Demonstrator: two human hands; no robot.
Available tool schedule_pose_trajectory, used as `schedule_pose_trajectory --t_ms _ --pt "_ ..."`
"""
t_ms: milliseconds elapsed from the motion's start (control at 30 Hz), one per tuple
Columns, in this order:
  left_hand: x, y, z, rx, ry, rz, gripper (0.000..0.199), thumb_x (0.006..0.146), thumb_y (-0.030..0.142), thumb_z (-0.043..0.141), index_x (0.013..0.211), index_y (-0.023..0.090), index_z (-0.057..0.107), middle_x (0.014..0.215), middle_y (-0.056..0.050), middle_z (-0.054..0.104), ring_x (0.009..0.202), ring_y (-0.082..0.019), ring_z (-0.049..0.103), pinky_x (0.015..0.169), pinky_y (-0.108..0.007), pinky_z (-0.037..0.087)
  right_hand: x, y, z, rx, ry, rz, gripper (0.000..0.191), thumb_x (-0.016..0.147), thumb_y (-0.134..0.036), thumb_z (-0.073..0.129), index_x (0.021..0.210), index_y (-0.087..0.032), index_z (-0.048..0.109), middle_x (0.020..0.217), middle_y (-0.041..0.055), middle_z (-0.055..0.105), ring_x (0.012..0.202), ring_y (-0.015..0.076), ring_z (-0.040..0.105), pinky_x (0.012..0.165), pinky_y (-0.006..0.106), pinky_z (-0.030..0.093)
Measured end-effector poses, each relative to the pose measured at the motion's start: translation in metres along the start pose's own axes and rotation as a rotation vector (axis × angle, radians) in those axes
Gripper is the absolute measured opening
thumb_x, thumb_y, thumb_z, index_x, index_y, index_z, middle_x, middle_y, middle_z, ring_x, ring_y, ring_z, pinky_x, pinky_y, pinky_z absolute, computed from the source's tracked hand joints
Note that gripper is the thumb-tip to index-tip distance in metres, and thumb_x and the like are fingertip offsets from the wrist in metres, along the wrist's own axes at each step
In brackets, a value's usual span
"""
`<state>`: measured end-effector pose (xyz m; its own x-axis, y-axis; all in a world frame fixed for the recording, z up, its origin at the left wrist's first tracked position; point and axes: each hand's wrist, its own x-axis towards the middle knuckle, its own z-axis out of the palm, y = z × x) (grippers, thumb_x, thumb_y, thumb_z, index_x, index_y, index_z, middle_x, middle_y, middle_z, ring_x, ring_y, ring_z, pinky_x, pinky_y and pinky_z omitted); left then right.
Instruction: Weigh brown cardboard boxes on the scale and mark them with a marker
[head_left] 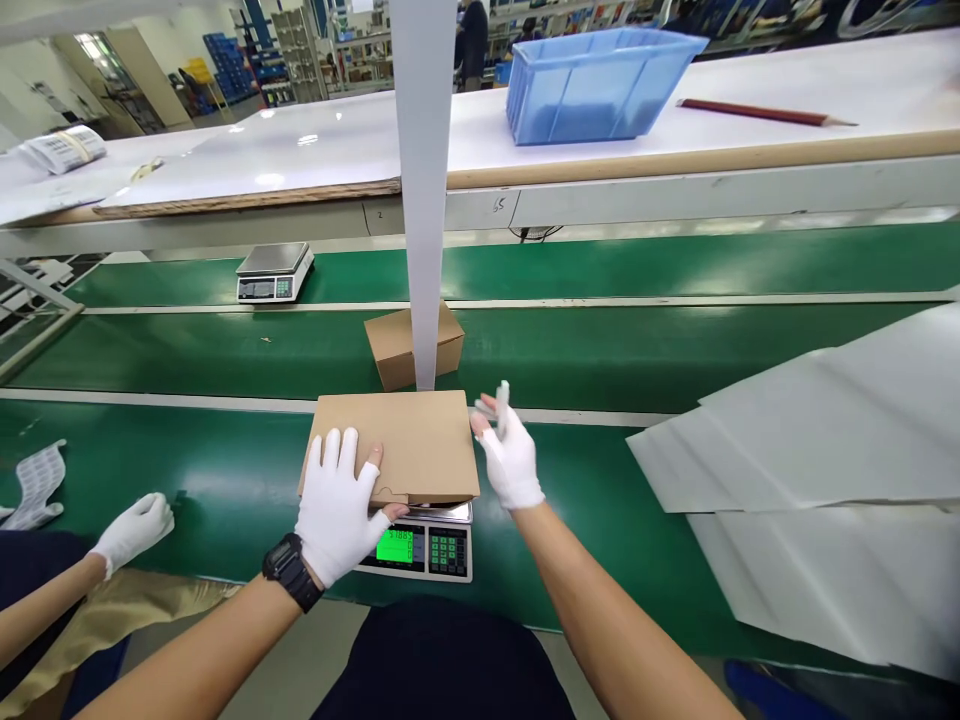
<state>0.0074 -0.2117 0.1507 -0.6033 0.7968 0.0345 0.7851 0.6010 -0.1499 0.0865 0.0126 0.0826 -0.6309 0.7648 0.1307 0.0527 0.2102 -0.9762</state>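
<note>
Flat cardboard box [401, 445] atop the digital scale [427, 548], likely light, stiff, crushable, best gripped by opposite edges; left hand [337, 515] flat on its lid, fingers spread; right hand [510, 460] at its right edge, fingers loosely open.

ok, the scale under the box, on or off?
On. The scale has its display lit bright green with digits showing, just below the closed cardboard box resting on its pan. The left hand lies flat on the box.
</note>
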Motion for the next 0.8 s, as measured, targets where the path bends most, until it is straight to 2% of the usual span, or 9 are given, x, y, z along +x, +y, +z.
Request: schedule_pose_trajectory --t_ms 67,133,200,300,467,600,700,800 --pt "0.000 0.002 0.001 -0.003 -0.007 -0.005 0.074 0.085 0.065 0.044 0.135 0.013 0.058 0.145 -0.025 0.040 0.133 -0.046 0.034 0.115 -0.062 0.017 0.026 0.003 0.012 0.088 -0.137 -0.025 0.064 0.085 -0.050 0.059 0.138 -0.016 0.052 0.125 0.0133 0.063 0.103 0.0237 0.064 0.082 0.032 0.054" --pt "0.000 0.003 0.002 -0.007 -0.018 -0.019 0.067 0.087 0.060 0.045 0.134 0.014 0.059 0.146 -0.024 0.041 0.133 -0.046 0.034 0.114 -0.062 0.018 0.038 0.007 0.023 0.126 -0.246 -0.020 0.068 0.084 -0.045 0.060 0.145 -0.019 0.045 0.130 0.0110 0.061 0.106 0.0241 0.063 0.082 0.033 0.055" --pt "0.000 0.006 0.003 -0.007 -0.028 -0.033 0.063 0.088 0.056 0.046 0.133 0.014 0.060 0.146 -0.023 0.041 0.132 -0.046 0.035 0.114 -0.063 0.019 0.040 0.011 0.027 0.139 -0.291 0.010 0.069 0.083 -0.040 0.060 0.147 -0.021 0.043 0.128 0.0084 0.061 0.102 0.0235 0.064 0.080 0.032 0.055" --pt "-0.001 0.011 0.005 -0.005 -0.029 -0.042 0.059 0.088 0.051 0.048 0.132 0.013 0.059 0.146 -0.022 0.041 0.133 -0.047 0.034 0.114 -0.065 0.019 0.036 0.015 0.026 0.154 -0.312 0.056 0.070 0.084 -0.038 0.058 0.150 -0.022 0.038 0.129 0.0065 0.061 0.099 0.0223 0.064 0.079 0.031 0.056" --pt "-0.005 0.012 0.014 -0.003 0.051 -0.023 0.055 0.088 0.045 0.052 0.130 0.010 0.060 0.144 -0.022 0.044 0.132 -0.048 0.034 0.111 -0.066 0.024 0.032 0.018 0.024 0.213 -0.343 0.151 0.077 0.083 -0.041 0.059 0.153 -0.025 0.031 0.133 0.0050 0.057 0.103 0.0217 0.062 0.085 0.032 0.053" --pt "-0.004 0.001 0.020 -0.028 0.069 0.002 0.050 0.090 0.042 0.053 0.130 0.012 0.059 0.148 -0.018 0.042 0.136 -0.045 0.032 0.113 -0.064 0.025 0.028 0.022 0.027 0.204 -0.308 0.119 0.076 0.085 -0.040 0.059 0.153 -0.026 0.030 0.134 0.0040 0.056 0.111 0.0230 0.058 0.096 0.035 0.048" --pt "-0.004 -0.008 0.025 -0.082 0.078 0.007 0.050 0.091 0.047 0.054 0.130 0.017 0.058 0.150 -0.013 0.042 0.140 -0.039 0.031 0.116 -0.059 0.026 0.026 0.024 0.029 0.219 -0.289 0.128 0.078 0.084 -0.044 0.061 0.153 -0.025 0.031 0.132 0.0059 0.057 0.109 0.0250 0.059 0.094 0.038 0.049" --pt "-0.012 -0.015 0.031 -0.186 0.155 -0.009 0.063 0.085 0.057 0.059 0.133 0.016 0.055 0.151 -0.012 0.041 0.144 -0.035 0.028 0.120 -0.056 0.024 0.026 0.023 0.029 0.312 -0.274 0.178 0.081 0.079 -0.051 0.066 0.149 -0.019 0.039 0.130 0.0103 0.058 0.109 0.0275 0.059 0.091 0.039 0.050"
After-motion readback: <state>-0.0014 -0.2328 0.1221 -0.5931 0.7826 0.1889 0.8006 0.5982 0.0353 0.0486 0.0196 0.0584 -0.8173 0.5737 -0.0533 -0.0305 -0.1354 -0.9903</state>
